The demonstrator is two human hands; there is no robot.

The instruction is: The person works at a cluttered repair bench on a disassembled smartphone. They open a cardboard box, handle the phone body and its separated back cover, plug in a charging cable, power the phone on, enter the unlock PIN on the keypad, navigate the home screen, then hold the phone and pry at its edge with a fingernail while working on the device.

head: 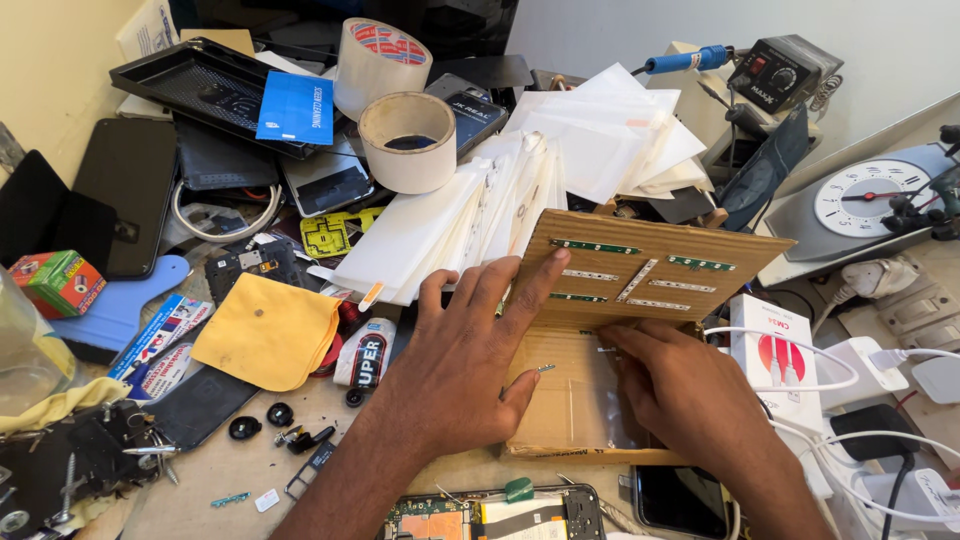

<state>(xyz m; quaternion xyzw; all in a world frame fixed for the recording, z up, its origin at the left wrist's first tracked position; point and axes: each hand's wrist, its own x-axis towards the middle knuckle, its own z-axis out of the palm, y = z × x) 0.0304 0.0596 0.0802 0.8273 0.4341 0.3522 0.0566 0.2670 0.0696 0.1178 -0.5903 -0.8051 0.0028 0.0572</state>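
Together, your hands worked the cardboard box (590, 400): left hand (470, 360) spread open, propping its flap (650, 275); right hand (680, 390) curled, fingertips inside, grip unclear.

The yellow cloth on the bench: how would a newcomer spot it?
Start at the left hand pressing the cardboard box. Look left of that wrist: the yellow cloth lies folded beside a small white tube. It is the only soft mustard square among dark phone parts.

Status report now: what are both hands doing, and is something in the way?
Left hand flat on cardboard sheet, fingers spread. Right hand pressing its lower part. White sleeves stacked close behind; white cable beside.
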